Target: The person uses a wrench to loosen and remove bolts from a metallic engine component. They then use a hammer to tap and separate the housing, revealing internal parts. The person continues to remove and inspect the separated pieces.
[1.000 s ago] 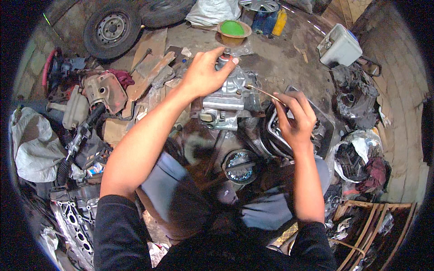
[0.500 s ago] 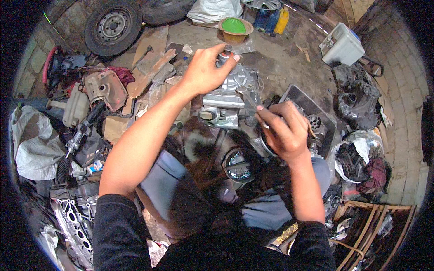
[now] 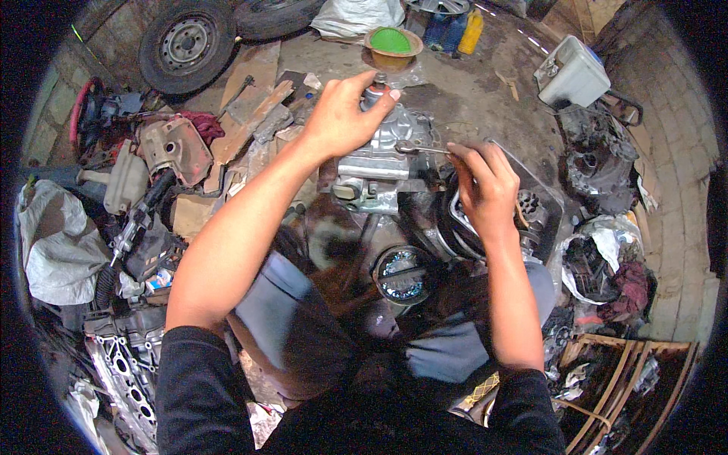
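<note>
While only the head view is on offer, it takes in a good deal of clutter, so start with the containers. At about twelve o'clock a round tan bowl (image 3: 392, 47) sits on the ground, its inside showing bright green; whether that is a lid or contents cannot be told. At one o'clock a yellow bottle (image 3: 471, 30) stands beside a blue jug (image 3: 442, 30). At two o'clock a white boxy plastic tank (image 3: 572, 72) lies tilted, and what it holds cannot be seen. At five o'clock a wooden crate (image 3: 616, 379) shows through its slats, with scraps in it too dim to name.

Both forearms come up from the lower edge. The left hand (image 3: 343, 117) reaches furthest, toward twelve o'clock, palm down, its fingers curled and clamped over the top of the grey metal engine part (image 3: 383, 163) — the thumb tip lies against a small dark knob there. The right hand (image 3: 485, 186), at about two o'clock from the picture's centre, has its fingers pinched together on the handle of a thin metal wrench (image 3: 422, 149), whose far end rests on the engine part just beside the left hand.

That engine part sits just above centre, in front of the person's knees — a silvery cast block, ribbed and bolted, dull with grime. A tyre on a steel rim (image 3: 186, 45) lies at eleven o'clock.
</note>
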Demonstrator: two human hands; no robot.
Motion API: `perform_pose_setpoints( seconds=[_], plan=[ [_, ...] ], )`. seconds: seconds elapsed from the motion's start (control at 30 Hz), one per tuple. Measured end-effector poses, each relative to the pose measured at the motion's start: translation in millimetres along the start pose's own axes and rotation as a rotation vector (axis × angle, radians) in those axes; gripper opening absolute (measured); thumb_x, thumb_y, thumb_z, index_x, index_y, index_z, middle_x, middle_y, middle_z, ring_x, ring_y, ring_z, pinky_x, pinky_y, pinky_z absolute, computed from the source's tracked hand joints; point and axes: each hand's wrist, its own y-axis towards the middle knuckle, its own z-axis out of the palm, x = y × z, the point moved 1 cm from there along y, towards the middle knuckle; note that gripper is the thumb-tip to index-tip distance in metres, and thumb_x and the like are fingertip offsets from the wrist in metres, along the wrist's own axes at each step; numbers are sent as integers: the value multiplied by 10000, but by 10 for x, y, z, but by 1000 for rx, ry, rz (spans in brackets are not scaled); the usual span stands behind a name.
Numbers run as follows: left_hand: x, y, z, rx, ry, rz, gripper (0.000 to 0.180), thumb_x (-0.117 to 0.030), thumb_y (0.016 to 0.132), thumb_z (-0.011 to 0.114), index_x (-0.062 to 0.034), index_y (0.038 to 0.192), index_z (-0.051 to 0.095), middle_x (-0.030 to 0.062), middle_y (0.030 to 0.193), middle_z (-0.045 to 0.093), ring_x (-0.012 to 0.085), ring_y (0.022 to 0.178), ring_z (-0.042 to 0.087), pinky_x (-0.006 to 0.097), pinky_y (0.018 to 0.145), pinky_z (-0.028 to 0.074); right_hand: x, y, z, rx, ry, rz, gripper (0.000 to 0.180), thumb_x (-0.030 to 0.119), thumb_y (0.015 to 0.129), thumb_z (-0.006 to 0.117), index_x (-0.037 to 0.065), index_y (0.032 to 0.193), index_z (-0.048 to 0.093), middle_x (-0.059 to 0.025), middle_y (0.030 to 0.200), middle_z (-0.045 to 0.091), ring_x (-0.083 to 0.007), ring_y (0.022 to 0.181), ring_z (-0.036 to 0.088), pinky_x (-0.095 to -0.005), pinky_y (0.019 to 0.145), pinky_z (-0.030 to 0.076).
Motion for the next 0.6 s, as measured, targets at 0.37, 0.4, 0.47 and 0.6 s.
perform_pose_setpoints(
  seconds=[0.37,0.4,0.47,0.6],
  plan=[
    [7,18,-6,25,-4,1,640,-504,928,638,43,1261,630,258,1236,652,409,1206,578,451,1054,431,45,-5,-80,-74,33,11,356,-7,729,743,107,1066,729,-115,941,661,-310,835,655,-406,705,533],
    [29,17,9,-46,10,58,593,-464,921,651,52,1214,639,267,1146,666,416,1128,613,454,983,467,73,-14,-100,-74,29,-2,372,-12,716,745,108,1067,731,-112,934,656,-306,823,649,-405,696,530],
    [75,20,71,-186,34,176,502,-384,906,676,70,1120,658,285,965,695,430,973,684,462,843,540,95,-22,-126,-71,14,-28,396,-14,685,750,110,1061,736,-107,916,644,-293,791,636,-395,656,517],
    [114,29,105,-209,42,198,540,-385,905,678,102,1136,646,305,974,688,435,977,684,461,852,541,135,-12,-169,-102,12,-94,368,-11,682,759,92,1034,738,-105,872,637,-283,747,628,-384,620,509]
  ],
)
